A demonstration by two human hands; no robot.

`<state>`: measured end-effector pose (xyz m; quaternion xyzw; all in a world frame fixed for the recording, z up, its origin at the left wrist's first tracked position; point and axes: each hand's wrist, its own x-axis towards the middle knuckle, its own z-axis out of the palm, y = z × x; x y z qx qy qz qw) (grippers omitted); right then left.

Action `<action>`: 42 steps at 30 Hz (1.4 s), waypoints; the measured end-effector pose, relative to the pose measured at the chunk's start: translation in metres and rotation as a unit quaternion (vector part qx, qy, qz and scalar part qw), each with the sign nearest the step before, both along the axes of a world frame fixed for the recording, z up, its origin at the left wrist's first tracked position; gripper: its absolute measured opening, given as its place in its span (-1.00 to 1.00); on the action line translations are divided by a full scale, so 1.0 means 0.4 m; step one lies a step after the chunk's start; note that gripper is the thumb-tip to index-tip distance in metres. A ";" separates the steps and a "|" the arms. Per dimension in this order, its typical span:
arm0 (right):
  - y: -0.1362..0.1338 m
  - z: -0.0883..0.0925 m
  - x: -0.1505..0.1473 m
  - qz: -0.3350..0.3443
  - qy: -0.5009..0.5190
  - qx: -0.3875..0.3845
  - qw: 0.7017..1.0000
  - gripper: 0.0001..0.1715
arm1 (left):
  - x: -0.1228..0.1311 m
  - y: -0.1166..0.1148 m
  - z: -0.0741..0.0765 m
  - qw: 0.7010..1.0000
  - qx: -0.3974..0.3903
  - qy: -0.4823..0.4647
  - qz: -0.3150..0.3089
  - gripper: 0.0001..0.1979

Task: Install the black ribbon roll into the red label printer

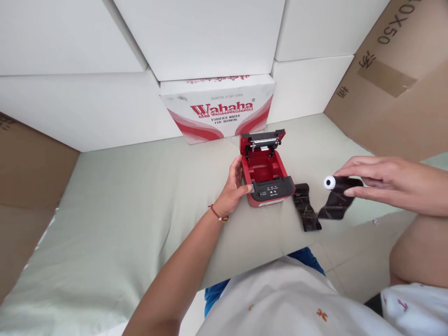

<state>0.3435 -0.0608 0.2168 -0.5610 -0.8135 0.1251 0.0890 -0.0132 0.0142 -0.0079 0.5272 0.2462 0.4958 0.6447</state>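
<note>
A small red printer (pixel 266 170) with a black front panel sits on the pale green cloth (pixel 122 200), its lid standing open and its paper bay empty. My left hand (pixel 234 189) grips the printer's left side with curled fingers. My right hand (pixel 381 179) is held above the cloth to the right, pinching a roll (pixel 329 182) with a white core. A dark, marbled strip (pixel 320 205) unwinds from the roll and trails down onto the cloth beside the printer.
Behind the printer stands a white and red Wahaha water carton (pixel 219 109) among stacked white boxes (pixel 199 37). Brown cardboard boxes (pixel 395 84) flank both sides. My knees and patterned clothing (pixel 290 298) fill the near edge.
</note>
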 end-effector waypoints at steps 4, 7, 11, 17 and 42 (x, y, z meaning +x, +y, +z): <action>0.063 0.027 -0.150 0.128 0.053 -0.126 0.982 -0.63 | 0.000 0.001 -0.002 1.000 0.001 0.001 0.000 0.12; 0.121 -0.042 -0.278 0.091 0.020 -0.081 0.992 -0.60 | 0.001 0.002 -0.005 1.000 0.011 0.001 0.003 0.10; 0.156 -0.128 -0.393 -0.018 -0.128 -0.028 0.991 -0.55 | 0.002 0.002 -0.010 1.000 0.020 0.002 -0.002 0.08; 0.174 -0.171 -0.446 -0.050 -0.199 -0.029 0.978 -0.55 | 0.003 0.000 -0.009 1.000 0.013 0.015 0.003 0.12; -0.084 -0.336 -0.315 0.112 0.101 0.181 0.972 -0.52 | 0.002 -0.024 0.004 0.996 0.031 0.047 0.064 -0.07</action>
